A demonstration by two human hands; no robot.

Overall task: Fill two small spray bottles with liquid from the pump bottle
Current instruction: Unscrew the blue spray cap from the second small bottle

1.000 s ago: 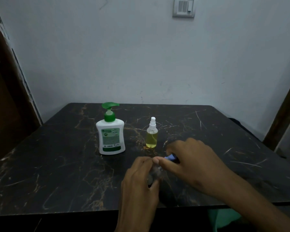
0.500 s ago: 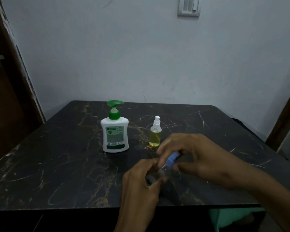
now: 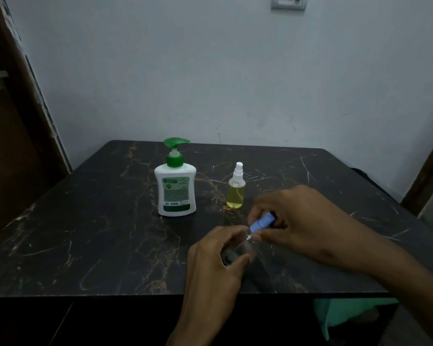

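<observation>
While held tilted above dark marble table (image 3: pixel 85 233), near front edge, clear small spray bottle (image 3: pixel 248 248) gripped round body by left hand (image 3: pixel 218 265), fingers curled. Blue spray cap (image 3: pixel 261 222) at bottle's neck, pinched between thumb and fingers of right hand (image 3: pixel 303 221). Second spray bottle (image 3: pixel 235 193), white top, yellow liquid inside, upright just beyond hands. White pump bottle (image 3: pixel 174 188), green pump, upright left of it, apart.

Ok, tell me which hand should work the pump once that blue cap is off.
Probably right. The left hand grips the clear bottle and can carry it under the pump bottle. The right hand pinches only the blue cap, so it frees up first.
</observation>
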